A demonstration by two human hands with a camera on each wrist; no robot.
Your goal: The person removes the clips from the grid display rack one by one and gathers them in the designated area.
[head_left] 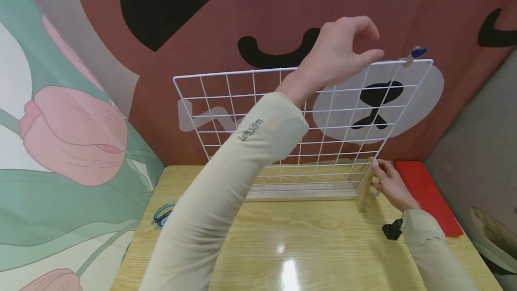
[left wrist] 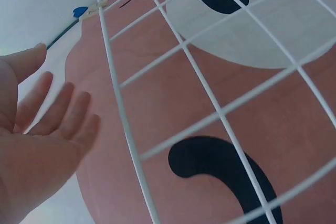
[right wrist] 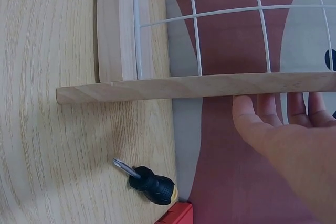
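Observation:
A white wire grid panel [head_left: 299, 147] stands in a wooden base with a wooden upright [head_left: 365, 185] at its right end. Across the grid's top wire reaches my left hand [head_left: 343, 48], its fingers loosely bent and holding nothing; the left wrist view shows the palm apart from the wires. Farther right on that wire sits a wooden clip with a blue end [head_left: 414, 55]. My right hand [head_left: 392, 185] grips the upper part of the upright. In the right wrist view its bent fingertips [right wrist: 266, 106] lie against the wood's outer side, with the thumb hidden.
A black-handled screwdriver [right wrist: 152, 184] lies on the table beside the upright, near a long red object [head_left: 432, 201]. Blue-handled scissors [head_left: 162, 214], partly covered by my left sleeve, lie at the left. A patterned curtain [head_left: 226, 21] hangs close behind the grid.

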